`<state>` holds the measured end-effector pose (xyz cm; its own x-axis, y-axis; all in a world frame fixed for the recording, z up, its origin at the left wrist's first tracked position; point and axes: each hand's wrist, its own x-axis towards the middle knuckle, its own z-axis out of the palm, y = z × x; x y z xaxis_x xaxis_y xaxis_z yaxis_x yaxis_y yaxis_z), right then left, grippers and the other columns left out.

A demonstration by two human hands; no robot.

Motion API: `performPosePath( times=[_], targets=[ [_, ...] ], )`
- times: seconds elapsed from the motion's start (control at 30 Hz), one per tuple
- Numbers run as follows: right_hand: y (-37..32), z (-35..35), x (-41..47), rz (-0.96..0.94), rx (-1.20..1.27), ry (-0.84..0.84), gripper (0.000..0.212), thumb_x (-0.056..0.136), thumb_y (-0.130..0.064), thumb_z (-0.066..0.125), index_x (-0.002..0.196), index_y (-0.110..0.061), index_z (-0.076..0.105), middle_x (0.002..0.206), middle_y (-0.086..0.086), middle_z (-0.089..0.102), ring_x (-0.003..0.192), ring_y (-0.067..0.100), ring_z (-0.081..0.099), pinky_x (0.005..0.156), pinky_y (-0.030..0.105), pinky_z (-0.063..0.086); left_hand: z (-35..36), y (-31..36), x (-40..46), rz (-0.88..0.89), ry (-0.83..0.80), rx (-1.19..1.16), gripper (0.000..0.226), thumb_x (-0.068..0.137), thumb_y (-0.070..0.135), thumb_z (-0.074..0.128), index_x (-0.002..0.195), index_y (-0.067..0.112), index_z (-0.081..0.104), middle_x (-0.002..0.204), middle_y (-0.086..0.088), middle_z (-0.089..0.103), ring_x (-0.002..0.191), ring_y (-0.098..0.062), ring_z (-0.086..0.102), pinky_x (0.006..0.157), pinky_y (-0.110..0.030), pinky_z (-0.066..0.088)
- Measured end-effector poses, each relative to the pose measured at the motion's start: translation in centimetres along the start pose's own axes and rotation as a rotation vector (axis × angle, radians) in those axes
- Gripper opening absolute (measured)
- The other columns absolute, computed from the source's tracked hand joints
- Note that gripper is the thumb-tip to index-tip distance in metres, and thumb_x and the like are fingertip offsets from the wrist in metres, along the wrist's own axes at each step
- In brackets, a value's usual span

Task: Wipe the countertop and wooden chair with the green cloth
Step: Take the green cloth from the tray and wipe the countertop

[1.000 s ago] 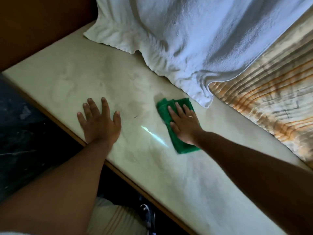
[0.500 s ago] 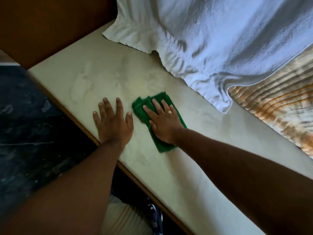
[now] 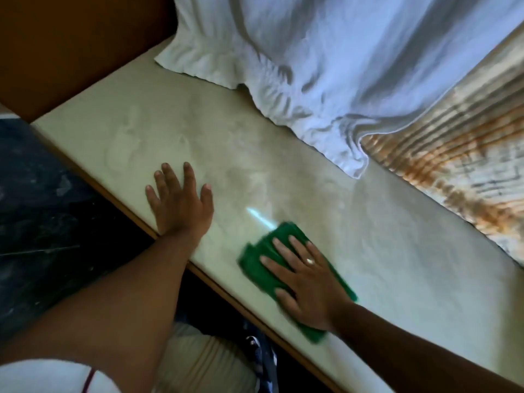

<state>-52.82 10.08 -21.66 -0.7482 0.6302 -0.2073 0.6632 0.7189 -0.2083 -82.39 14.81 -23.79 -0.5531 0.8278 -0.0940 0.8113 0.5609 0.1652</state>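
A pale marble countertop (image 3: 397, 265) runs diagonally from upper left to lower right. The folded green cloth (image 3: 256, 259) lies flat on it near the front edge. My right hand (image 3: 307, 276) presses down on the cloth with fingers spread, covering most of it. My left hand (image 3: 178, 199) rests flat on the bare counter to the left of the cloth, fingers apart, holding nothing. No wooden chair is in view.
A white towel (image 3: 326, 58) drapes over the counter's far side. A striped orange-and-cream curtain (image 3: 459, 154) hangs at the right. A brown wooden panel (image 3: 71, 43) stands at the far left. The dark floor (image 3: 42, 208) lies below the front edge.
My right hand has slid the green cloth to the right and toward the front edge, away from my left hand. The left hand stays planted on the counter.
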Motion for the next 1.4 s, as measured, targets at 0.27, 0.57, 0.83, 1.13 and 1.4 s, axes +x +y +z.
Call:
performPosePath(
  times=[0.27, 0.57, 0.83, 1.13, 1.4],
  targets=[
    [10.9, -0.2, -19.8, 1.279, 0.150, 0.259, 0.062, 0.099, -0.032, 0.047, 0.156, -0.022, 0.024, 0.164, 0.018, 0.018, 0.150, 0.042, 0.014, 0.121, 0.052, 0.015, 1.0, -0.7, 0.1, 0.053, 0.044, -0.003, 0.070, 0.095, 0.054, 0.024, 0.155, 0.018, 0.020, 0.163, -0.028, 0.012, 0.151, -0.045, 0.010, 0.119, -0.063, 0.004],
    [8.6, -1.1, -11.8, 0.148, -0.157, 0.030, 0.062, 0.091, -0.043, 0.043, 0.151, -0.028, 0.038, 0.158, 0.015, 0.035, 0.146, 0.039, 0.028, 0.118, 0.055, 0.013, 0.5, -0.7, -0.3, 0.070, 0.044, 0.029, 0.077, 0.095, 0.064, 0.012, 0.156, 0.018, 0.015, 0.163, -0.028, 0.011, 0.150, -0.046, 0.009, 0.119, -0.062, 0.004],
    [2.8, 1.7, -14.8, 0.084, -0.016, -0.013, 0.064, 0.093, -0.048, 0.036, 0.154, -0.040, 0.018, 0.165, 0.004, 0.015, 0.151, 0.037, 0.005, 0.117, 0.059, -0.004, -0.5, 2.0, -7.4, 0.245, -0.106, -0.045, 0.084, 0.086, 0.069, 0.017, 0.158, 0.027, 0.011, 0.167, -0.019, 0.001, 0.153, -0.040, -0.001, 0.118, -0.065, 0.002],
    [0.6, 2.2, -27.5, 1.040, 0.532, 0.342, 0.059, 0.086, -0.062, 0.056, 0.128, -0.021, 0.053, 0.119, 0.002, 0.063, 0.101, 0.018, 0.059, 0.084, 0.039, 0.047, 1.3, 10.8, -24.2, 0.692, -0.416, -0.056, 0.096, 0.074, 0.090, 0.018, 0.130, 0.021, 0.055, 0.169, -0.002, 0.008, 0.155, -0.028, -0.004, 0.118, -0.062, -0.006],
    [1.9, -1.7, -20.1, 0.797, 0.925, 0.043, 0.038, 0.081, -0.037, 0.078, 0.108, -0.013, 0.067, 0.105, 0.008, 0.073, 0.094, 0.024, 0.069, 0.083, 0.038, 0.057, -2.5, 10.5, -26.0, 0.356, -0.515, -0.660, 0.032, 0.087, 0.044, 0.069, 0.112, 0.024, 0.066, 0.115, 0.003, 0.071, 0.115, -0.020, 0.065, 0.095, -0.040, 0.053]
  ],
)
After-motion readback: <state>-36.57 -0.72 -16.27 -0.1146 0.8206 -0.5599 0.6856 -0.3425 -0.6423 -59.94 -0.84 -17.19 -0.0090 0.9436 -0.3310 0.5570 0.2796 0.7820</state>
